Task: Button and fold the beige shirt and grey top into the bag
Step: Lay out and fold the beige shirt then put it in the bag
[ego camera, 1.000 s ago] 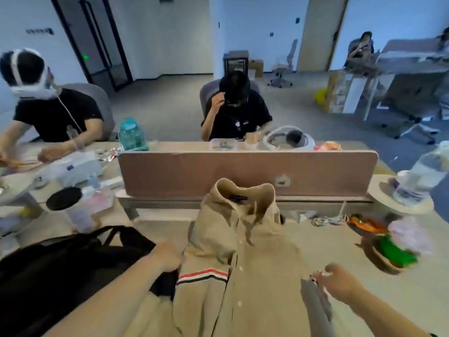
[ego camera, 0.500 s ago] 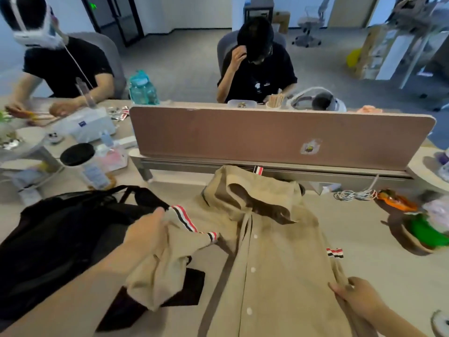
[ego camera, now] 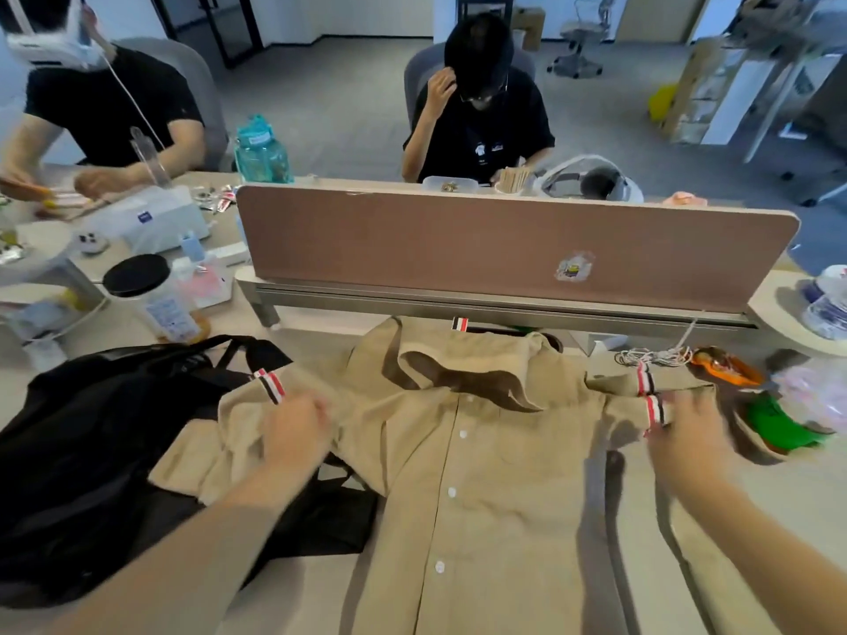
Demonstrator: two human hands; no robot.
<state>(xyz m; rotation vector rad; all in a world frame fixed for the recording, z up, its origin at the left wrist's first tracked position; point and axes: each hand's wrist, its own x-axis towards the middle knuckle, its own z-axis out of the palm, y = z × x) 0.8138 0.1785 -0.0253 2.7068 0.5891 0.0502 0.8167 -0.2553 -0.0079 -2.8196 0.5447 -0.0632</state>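
The beige shirt lies face up on the table, buttoned down its front, collar toward the divider. Its sleeves carry red, white and dark stripes. My left hand grips the left sleeve, which lies over the black bag at the left. My right hand holds the right sleeve near its striped band. Both hands are motion-blurred. I see no grey top.
A brown desk divider runs across behind the shirt. A jar with a black lid stands at the left. A coiled cord and orange and green items lie at the right. Two people sit beyond the divider.
The shirt has been spread out flat with both sleeves drawn outward. My left hand went right along the left sleeve; my right hand rose from the hem to the right sleeve.
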